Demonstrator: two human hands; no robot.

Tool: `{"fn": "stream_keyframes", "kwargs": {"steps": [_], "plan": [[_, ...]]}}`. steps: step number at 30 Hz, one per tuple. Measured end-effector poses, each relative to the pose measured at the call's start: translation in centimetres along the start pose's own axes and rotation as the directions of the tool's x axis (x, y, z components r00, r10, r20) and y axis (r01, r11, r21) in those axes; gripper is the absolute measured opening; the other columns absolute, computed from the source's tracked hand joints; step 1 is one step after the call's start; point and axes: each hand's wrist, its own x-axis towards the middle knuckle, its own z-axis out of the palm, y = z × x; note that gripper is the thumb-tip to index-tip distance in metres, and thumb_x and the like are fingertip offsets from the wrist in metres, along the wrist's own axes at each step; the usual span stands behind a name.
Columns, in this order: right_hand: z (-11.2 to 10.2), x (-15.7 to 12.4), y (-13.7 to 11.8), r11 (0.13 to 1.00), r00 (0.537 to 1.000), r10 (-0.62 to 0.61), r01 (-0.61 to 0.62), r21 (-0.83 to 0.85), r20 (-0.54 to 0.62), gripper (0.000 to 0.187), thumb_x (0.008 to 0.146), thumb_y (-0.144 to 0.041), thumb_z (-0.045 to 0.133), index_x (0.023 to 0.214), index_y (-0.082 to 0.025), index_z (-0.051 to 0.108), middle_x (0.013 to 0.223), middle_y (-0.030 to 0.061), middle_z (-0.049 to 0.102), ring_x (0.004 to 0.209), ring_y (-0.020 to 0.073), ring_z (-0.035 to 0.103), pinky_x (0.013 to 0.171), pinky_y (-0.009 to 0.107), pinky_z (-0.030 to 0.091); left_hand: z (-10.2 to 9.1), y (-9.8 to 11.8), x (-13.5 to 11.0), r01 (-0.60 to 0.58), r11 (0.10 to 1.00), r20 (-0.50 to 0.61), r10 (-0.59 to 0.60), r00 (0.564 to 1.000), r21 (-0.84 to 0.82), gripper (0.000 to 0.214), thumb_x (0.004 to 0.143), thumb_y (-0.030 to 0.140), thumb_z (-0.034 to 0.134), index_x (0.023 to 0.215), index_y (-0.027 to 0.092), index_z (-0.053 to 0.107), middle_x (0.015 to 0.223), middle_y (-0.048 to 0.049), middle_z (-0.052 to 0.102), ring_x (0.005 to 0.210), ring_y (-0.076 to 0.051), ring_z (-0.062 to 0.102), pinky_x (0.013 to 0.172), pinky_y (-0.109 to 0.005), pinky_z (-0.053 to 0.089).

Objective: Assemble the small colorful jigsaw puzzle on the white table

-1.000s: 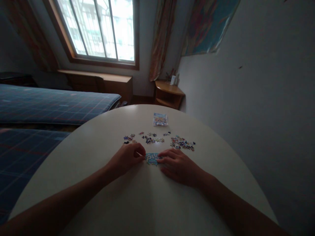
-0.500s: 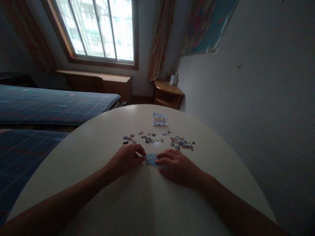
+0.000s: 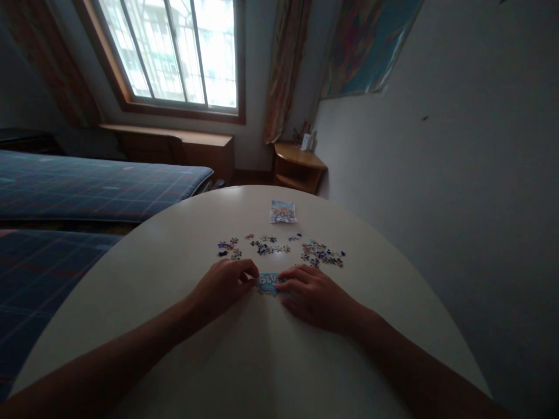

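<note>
A small joined section of jigsaw puzzle [image 3: 268, 281], light blue with white lettering, lies flat on the white table [image 3: 271, 361]. At its left edge, my left hand [image 3: 227, 285] pinches with thumb and forefinger together. My right hand [image 3: 310, 294] grips the right edge, its curled fingers covering that end. Just beyond the hands lie loose jigsaw pieces: a group [image 3: 322, 254] on the right, another [image 3: 268, 247] in the middle and a smaller one [image 3: 227, 247] on the left. Farther back rests a square printed picture [image 3: 283, 212] in blue and orange.
The table's rounded edge curves close to a plaid mattress [image 3: 100, 186] on the left and the wall [image 3: 437, 192] on the right. Past the far edge stands a wooden corner shelf [image 3: 299, 156], below a window [image 3: 174, 52].
My left hand has shifted very slightly at the left edge, and more of the lettering now shows. The right hand and the loose pieces have stayed put.
</note>
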Motion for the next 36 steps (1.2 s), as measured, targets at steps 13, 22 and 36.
{"fn": "stream_keyframes", "kwargs": {"steps": [13,22,36], "plan": [[0.0,0.0,0.0,1.0,1.0,0.004,-0.004,0.003,0.005,0.024,0.092,-0.028,0.059,0.115,-0.022,0.063,0.122,0.0077,0.066,0.112,0.023,0.059,0.097,0.043,0.047,-1.0,-1.1,0.2,-0.024,0.986,-0.032,0.029,0.999,0.163,0.017,0.081,0.021,0.069,0.099,0.022,0.068,0.098,-0.0048,0.07,0.09,-0.023,0.065,0.079,-0.036,0.049],[0.0,0.0,0.1,1.0,1.0,-0.001,0.001,0.013,0.009,0.025,0.092,-0.029,0.059,0.115,-0.021,0.064,0.122,0.0084,0.065,0.111,0.0224,0.059,0.097,0.042,0.047,-0.1,-1.9,0.6,-0.021,0.986,-0.02,0.025,0.999,0.166,0.009,0.084,0.025,0.065,0.092,0.024,0.069,0.091,-0.002,0.068,0.087,-0.023,0.063,0.08,-0.035,0.047],[-0.1,-0.2,0.0,0.999,0.999,-0.031,0.031,0.009,0.035,0.034,0.094,-0.03,0.056,0.127,-0.021,0.06,0.129,0.0104,0.063,0.118,0.0237,0.056,0.102,0.044,0.045,0.1,-1.8,0.6,-0.056,0.984,-0.021,0.061,0.998,0.17,0.009,0.084,0.03,0.066,0.09,0.023,0.068,0.089,-0.0023,0.067,0.087,-0.023,0.062,0.079,-0.035,0.047]]}}
